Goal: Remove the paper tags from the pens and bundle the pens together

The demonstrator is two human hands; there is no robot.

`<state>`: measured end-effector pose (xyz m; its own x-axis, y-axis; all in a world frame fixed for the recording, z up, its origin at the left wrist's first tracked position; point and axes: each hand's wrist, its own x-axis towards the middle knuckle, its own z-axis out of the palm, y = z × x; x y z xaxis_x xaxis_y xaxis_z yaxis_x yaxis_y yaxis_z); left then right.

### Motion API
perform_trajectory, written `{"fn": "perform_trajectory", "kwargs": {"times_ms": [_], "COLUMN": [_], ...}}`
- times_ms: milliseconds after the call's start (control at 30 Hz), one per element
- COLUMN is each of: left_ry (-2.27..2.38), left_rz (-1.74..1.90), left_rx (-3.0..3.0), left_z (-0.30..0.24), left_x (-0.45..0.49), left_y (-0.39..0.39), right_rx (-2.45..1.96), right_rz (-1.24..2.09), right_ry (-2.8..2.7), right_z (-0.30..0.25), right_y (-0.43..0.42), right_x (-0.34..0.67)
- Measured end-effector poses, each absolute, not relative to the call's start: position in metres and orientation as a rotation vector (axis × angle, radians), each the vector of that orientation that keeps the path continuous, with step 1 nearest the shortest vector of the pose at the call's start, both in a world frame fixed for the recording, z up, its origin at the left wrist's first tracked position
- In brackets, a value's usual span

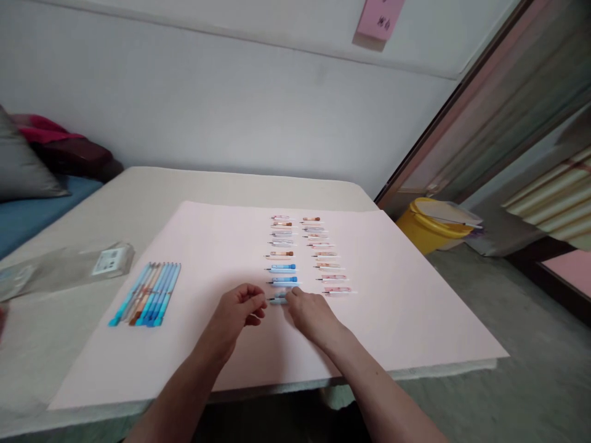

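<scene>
My right hand (308, 311) is closed at the right end of a short light-blue pen piece (277, 299), which lies at the near end of the left column on the pink sheet. Its fingertips cover part of that piece. Close to the piece's dark pointed tip is my left hand (242, 307), fingers curled and thumb against the index finger; whatever is between them is too small to make out. Just beyond lie two blue pen pieces (284, 280), then a brown-ended one (282, 254). A second column of short pen pieces, pink ones (336, 290) nearest, runs to the right.
Several long blue and brown pens (152, 294) lie side by side at the left of the pink sheet (221, 246). Left of them is a clear plastic bag (69, 267) with a white label. A yellow bucket (418, 227) stands beyond the table's right edge; a wall closes the back.
</scene>
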<state>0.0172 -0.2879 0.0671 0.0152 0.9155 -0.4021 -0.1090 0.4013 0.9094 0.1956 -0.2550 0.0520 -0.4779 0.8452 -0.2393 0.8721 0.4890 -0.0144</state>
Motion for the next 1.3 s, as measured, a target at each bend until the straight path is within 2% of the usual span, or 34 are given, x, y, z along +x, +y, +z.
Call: {"fn": "perform_trajectory", "kwargs": {"times_ms": [233,400,667,1200,1300], "left_ry": [1.16,1.174,1.203,1.073,1.009], "left_rz": [1.262,1.312,1.167,1.164,1.199], "left_rx": [0.072,-0.199,-0.195,-0.229,-0.204], "left_z": [0.05,0.032,0.025,0.027,0.03], "left_x": [0.006,0.03,0.079,0.064,0.061], "left_y": [-0.282,-0.29,-0.317,-0.305,-0.303], "right_rx": [1.482,1.482,1.543,1.544,1.539], "right_rz": [-0.242,-0.236,-0.208,-0.313,-0.443], "right_ry": [2.485,2.487,2.36,2.678,2.761], "right_z": [0.046,0.046,0.046,0.067,0.071], "right_y": [-0.258,-0.257,-0.253,-0.276,-0.279], "right_x": [0.189,0.189,0.192,0.178,0.179]}}
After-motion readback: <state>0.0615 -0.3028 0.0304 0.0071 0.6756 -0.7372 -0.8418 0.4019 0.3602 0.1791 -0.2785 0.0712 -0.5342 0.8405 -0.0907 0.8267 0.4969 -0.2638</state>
